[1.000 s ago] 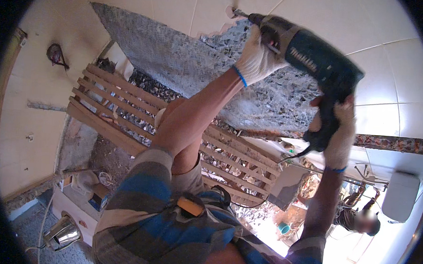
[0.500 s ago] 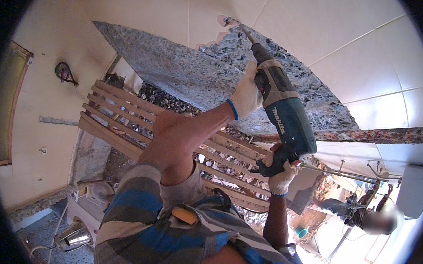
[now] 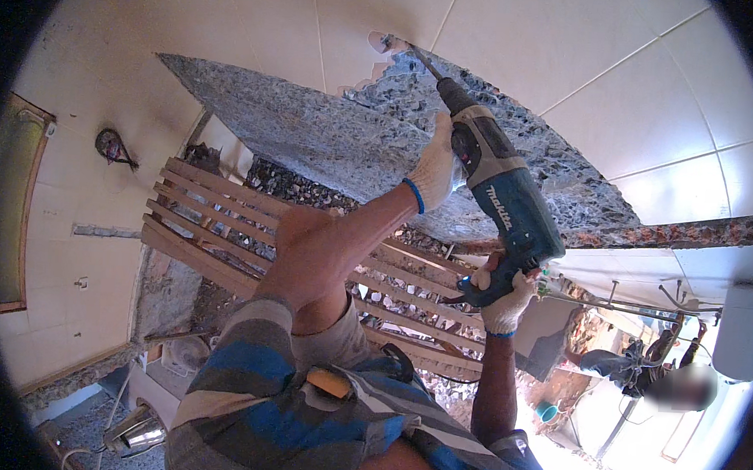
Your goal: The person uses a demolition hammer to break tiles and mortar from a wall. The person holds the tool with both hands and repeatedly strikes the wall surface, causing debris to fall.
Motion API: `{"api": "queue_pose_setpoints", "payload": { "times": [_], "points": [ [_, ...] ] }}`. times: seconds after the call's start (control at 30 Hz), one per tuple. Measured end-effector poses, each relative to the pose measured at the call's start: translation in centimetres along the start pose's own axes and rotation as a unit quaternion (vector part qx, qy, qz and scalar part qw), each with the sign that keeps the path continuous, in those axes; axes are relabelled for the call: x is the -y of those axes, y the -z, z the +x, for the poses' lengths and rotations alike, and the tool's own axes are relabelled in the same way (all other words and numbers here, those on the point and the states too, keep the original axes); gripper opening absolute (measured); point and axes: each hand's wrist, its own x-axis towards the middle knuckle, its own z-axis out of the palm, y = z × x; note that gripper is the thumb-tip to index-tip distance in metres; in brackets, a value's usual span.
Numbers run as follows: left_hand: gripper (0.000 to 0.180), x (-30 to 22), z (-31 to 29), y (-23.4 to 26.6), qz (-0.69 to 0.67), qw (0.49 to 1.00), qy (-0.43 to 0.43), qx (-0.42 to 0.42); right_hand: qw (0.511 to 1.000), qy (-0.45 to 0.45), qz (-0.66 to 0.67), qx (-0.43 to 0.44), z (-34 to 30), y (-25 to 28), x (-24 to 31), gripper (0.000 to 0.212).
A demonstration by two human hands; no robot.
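Note:
A dark teal and grey rotary hammer slants up and to the left in front of the wall. Its chisel bit meets the edge of the pale wall tiles, at the top corner of a bare rough concrete patch. My left hand, in a white knit glove with a blue cuff, is closed around the tool's front body; some of its fingers are hidden behind it. My right hand, gloved alike, wraps the rear handle near the trigger.
A slatted wooden platform lies below, with rubble under and behind it. Pipes run along the right wall. Another person is at the far right, near a teal bucket. A metal lamp-like object stands lower left.
The view has tilted slightly, shifting the wall and platform in the picture. Both hands keep their hold on the rotary hammer, and its bit stays at the tile edge.

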Motion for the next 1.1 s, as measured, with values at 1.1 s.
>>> {"api": "queue_pose_setpoints", "payload": {
  "times": [1.1],
  "points": [
    [0.079, -0.9, 3.4, -2.3, -0.022, 0.998, -0.033, 0.04, 0.987, 0.017, -0.145, 0.062, 5.0, -5.4, 9.2, 0.051]
  ]
}}
